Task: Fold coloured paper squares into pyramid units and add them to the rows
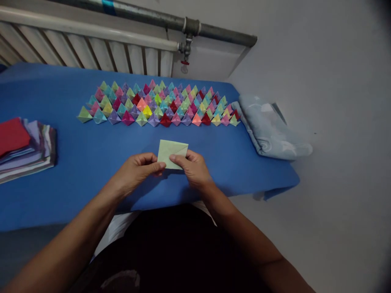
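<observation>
A pale green folded paper (166, 150) is held up between both hands, above the front part of the blue-covered table. It looks roughly square, and a diagonal crease or flap edge crosses its upper right. My left hand (143, 167) pinches its lower left corner, thumb on top. My right hand (195, 167) grips the right side, its thumb lying across the paper's face and the fingers mostly hidden behind. Beyond the hands stand rows of small folded paper boats (141, 119) in green, pink, purple, red, yellow and blue.
A stack of coloured paper (14, 136), red on top, lies at the left on the blue cloth (91, 162). At the right end is a folded grey-blue blanket (269, 130). A radiator (106, 51) and a pipe (220, 34) run along the wall behind.
</observation>
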Demonstrator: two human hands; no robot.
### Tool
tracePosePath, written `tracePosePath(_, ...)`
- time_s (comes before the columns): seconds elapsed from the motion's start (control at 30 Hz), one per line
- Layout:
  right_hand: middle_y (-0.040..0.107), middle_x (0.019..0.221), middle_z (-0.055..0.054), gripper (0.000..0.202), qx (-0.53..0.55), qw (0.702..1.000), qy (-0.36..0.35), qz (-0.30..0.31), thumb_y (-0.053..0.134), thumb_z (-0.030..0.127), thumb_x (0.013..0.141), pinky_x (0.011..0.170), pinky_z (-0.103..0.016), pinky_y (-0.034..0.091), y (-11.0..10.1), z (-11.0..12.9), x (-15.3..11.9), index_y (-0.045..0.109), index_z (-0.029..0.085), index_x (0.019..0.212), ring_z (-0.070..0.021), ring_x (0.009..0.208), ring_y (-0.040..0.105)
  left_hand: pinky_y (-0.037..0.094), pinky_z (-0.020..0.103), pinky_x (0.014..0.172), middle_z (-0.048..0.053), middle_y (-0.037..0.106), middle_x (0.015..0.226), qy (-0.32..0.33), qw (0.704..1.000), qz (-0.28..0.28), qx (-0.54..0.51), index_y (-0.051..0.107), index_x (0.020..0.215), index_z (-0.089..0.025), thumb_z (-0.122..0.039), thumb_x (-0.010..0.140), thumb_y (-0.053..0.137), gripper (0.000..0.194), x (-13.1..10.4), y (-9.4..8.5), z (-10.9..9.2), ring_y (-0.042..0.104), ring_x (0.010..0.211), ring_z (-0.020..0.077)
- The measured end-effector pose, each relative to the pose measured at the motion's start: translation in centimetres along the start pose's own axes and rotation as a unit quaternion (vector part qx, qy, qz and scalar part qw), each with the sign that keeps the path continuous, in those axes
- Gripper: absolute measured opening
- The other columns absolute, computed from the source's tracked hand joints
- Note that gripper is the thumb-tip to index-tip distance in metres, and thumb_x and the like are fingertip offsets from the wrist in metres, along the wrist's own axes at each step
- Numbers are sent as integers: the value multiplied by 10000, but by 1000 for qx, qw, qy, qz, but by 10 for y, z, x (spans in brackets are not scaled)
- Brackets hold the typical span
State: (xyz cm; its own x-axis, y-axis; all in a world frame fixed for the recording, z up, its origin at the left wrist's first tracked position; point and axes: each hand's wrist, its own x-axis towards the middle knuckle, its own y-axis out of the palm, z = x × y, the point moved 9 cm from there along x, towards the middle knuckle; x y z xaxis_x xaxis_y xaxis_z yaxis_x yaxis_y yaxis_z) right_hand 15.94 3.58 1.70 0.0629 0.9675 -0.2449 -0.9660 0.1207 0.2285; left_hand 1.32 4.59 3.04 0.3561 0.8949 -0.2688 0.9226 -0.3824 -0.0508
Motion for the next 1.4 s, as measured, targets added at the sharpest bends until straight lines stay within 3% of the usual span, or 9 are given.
tracePosePath(0.23, 744, 847, -2, 226, -89, 994, -36, 49, 749, 333, 670, 788, -316, 507, 2, 8, 3, 762, 195, 849, -158, 777, 645, 455, 275, 667, -1, 680, 759, 25, 999, 26, 17, 705, 778, -197, -430, 632, 808, 294, 15, -6, -13, 588, 695, 147)
tracePosePath(0.57, 706, 814, 11, 213, -199, 975, -28, 94, 668, 302, 754, 722, -285, 489, 4, 0, 4, 747, 196, 920, -150, 741, 622, 366, 233, 547, -46, 548, 596, 43, 983, 71, 164, 667, 675, -193, -460, 688, 723, 274, 31, -17, -19, 474, 560, 100)
tracePosePath(0.67, 690, 806, 1, 157, -281, 950, -95, 93, 635, 315, 821, 712, -286, 479, 6, 9, 5, 731, 204, 879, -156, 749, 611, 406, 245, 567, -33, 602, 655, 76, 974, 87, 196, 677, 760, -205, -456, 743, 670, 251, 30, -13, -23, 528, 597, 121)
tracePosePath(0.8, 693, 867, -28, 178, -466, 823, -316, 68, 550, 251, 920, 797, -319, 432, 20, 43, -3, 710, 212, 851, -170, 827, 593, 475, 300, 708, -5, 678, 788, 237, 919, 34, 314, 662, 824, -216, -337, 822, 585, 144, 22, -11, -46, 619, 751, 167)
tracePosePath(0.9, 710, 993, -59, 190, -572, 684, -448, 56, 520, 228, 960, 841, -365, 367, 34, 54, -13, 710, 210, 955, -197, 900, 576, 462, 349, 818, 26, 710, 926, 381, 814, -66, 433, 636, 871, -214, -241, 893, 538, 104, 3, -7, -59, 631, 886, 192)
tracePosePath(0.97, 708, 1002, -61, 204, -620, 616, -483, 59, 499, 233, 978, 823, -372, 338, 39, 50, -16, 703, 212, 979, -200, 884, 562, 446, 364, 829, 42, 713, 964, 426, 743, -103, 505, 622, 882, -211, -216, 951, 504, 137, -7, 2, -54, 617, 914, 199)
tracePosePath(1.07, 700, 1001, -54, 236, -658, 566, -490, 81, 457, 215, 998, 823, -369, 313, 41, 33, -16, 692, 219, 981, -196, 875, 546, 434, 360, 772, 55, 709, 912, 450, 674, -104, 577, 615, 846, -201, -200, 998, 445, 228, -15, 16, -36, 598, 842, 199)
tracePosePath(1.23, 712, 1048, -42, 235, -681, 553, -464, 120, 469, 186, 987, 859, -367, 293, 38, 6, -27, 699, 223, 959, -197, 911, 546, 438, 371, 765, 74, 716, 909, 450, 651, -59, 609, 643, 875, -178, -163, 1000, 417, 259, -25, 26, -14, 603, 789, 205)
tracePosePath(1.4, 709, 1155, -66, 196, -669, 622, -387, 127, 566, 268, 939, 880, -397, 298, 20, 2, -35, 697, 202, 1069, -231, 1011, 563, 456, 427, 854, 102, 735, 1056, 429, 685, -16, 588, 666, 1014, -160, -183, 957, 489, 187, -35, 27, -10, 656, 944, 260)
